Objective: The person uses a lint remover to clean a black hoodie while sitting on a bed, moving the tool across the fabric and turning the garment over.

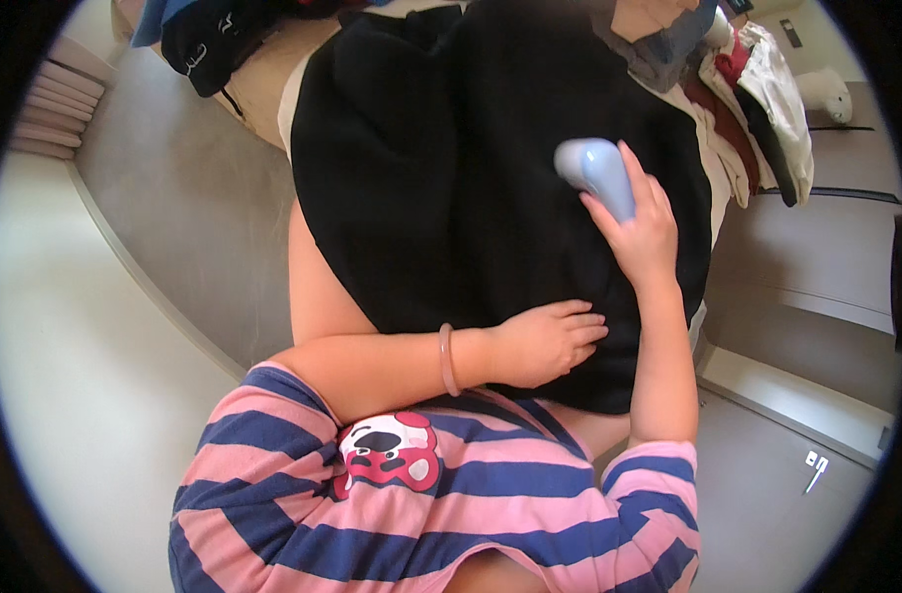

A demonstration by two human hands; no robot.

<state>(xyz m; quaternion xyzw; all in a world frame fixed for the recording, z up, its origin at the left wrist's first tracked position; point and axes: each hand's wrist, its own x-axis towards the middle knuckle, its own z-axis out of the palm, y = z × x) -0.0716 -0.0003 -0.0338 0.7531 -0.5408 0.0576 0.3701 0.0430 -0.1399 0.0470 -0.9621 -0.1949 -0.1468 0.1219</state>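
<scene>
A large piece of black cloth point(392, 198), perhaps a garment, is spread over my lap and the surface ahead of it. In my right hand point(647, 232) is a light-blue handheld fabric shaver point(609, 178), with fingers and thumb wrapped round its handle. Its rounded head points up and left over the right part of the cloth and looks slightly blurred; whether it touches the fabric I cannot tell. My left hand point(548, 344) lies flat on the near part of the cloth, palm down, fingers stretched to the right and holding nothing.
Folded clothes point(762, 109) in white, red and dark colours are piled at the far right. A black item with white marks point(209, 44) lies at the far left, and grey cloth point(663, 49) at the back. Grey cabinet fronts point(787, 465) stand on the right.
</scene>
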